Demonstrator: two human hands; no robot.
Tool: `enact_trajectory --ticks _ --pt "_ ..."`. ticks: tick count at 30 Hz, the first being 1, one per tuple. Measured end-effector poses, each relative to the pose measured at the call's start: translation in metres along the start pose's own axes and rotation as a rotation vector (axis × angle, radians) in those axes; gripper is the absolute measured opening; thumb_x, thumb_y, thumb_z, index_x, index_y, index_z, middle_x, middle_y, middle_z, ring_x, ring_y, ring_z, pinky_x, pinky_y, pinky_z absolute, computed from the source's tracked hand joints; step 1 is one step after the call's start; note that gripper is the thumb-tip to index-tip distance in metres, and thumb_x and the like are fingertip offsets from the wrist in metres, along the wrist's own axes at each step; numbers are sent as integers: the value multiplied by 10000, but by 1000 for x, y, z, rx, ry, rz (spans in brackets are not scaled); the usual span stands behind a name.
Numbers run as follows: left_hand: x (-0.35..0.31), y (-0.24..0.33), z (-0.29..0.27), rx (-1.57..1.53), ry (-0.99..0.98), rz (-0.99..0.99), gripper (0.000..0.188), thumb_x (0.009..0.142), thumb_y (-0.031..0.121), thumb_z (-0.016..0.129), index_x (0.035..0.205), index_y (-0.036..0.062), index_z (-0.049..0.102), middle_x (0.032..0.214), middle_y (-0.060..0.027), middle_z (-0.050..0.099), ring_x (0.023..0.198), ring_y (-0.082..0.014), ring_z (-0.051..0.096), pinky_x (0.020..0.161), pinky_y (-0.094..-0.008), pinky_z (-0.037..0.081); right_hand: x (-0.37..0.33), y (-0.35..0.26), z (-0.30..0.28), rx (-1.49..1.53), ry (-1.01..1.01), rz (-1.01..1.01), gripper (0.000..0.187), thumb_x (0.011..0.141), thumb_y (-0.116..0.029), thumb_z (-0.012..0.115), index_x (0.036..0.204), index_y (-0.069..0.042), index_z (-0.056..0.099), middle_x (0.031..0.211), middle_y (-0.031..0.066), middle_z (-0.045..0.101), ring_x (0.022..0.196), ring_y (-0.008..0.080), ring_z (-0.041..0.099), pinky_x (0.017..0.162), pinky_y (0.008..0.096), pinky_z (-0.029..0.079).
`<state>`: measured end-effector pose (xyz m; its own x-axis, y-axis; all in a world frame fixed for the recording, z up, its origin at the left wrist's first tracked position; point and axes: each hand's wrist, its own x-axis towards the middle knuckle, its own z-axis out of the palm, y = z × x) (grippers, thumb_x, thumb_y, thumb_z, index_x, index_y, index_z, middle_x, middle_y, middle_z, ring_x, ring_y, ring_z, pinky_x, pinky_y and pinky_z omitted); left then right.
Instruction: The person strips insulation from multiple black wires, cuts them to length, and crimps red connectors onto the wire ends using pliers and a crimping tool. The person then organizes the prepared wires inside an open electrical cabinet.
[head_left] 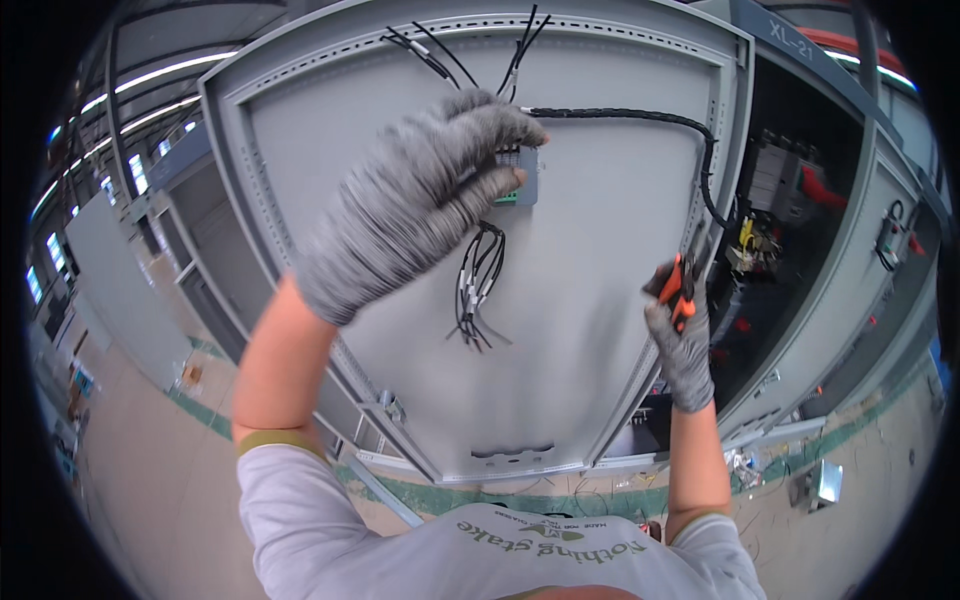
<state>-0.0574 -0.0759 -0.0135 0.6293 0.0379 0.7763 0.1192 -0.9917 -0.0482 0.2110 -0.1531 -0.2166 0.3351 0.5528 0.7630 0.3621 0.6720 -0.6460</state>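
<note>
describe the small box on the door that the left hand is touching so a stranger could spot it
Start at the big grey cabinet door filling the middle. Near its top, under the gloved left hand, sits a small grey terminal module with a green lower edge. It alone is mounted on the panel, where the black wires meet.

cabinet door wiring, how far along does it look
Done: a wrapped black cable already runs from the cabinet's inside across the grey door to the small grey module. In hand: the gloved left hand grips that module, while the right hand holds orange-handled pliers off to the side. Left: the black wires below the module and those above it hang loose with free ends.
</note>
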Motion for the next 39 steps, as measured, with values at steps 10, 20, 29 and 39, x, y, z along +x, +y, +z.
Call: enact_trajectory --ticks 10,20,29,39 --pt "38 -70 47 -388 39 0 235 913 133 626 1119 22 644 924 -46 677 868 -96 609 805 -253 497 97 -36 50 -774 242 -593 556 759 -247 765 1199 -3 529 1027 186 580 952 328 591 867 416 487" --pt "51 -79 69 -689 158 -8 200 932 106 574 1081 -15 629 874 -53 647 798 -99 573 726 -269 491 120 -76 52 -1007 228 -579 561 675 -160 756 1169 -8 538 1039 185 576 1001 367 559 905 445 462" --pt "48 -70 62 -628 91 -76 187 951 102 550 1087 4 631 987 -24 653 918 -97 582 870 -262 473 122 -81 51 -1010 165 -531 590 677 -161 745 1199 8 527 1072 192 579 1029 359 575 929 436 462" --pt "48 -53 60 -598 187 -41 157 907 72 560 1021 18 653 810 -47 631 726 -109 545 685 -263 462 121 -78 49 -989 159 -552 604 700 -157 737 1231 21 511 1095 208 596 1002 362 605 889 426 497"
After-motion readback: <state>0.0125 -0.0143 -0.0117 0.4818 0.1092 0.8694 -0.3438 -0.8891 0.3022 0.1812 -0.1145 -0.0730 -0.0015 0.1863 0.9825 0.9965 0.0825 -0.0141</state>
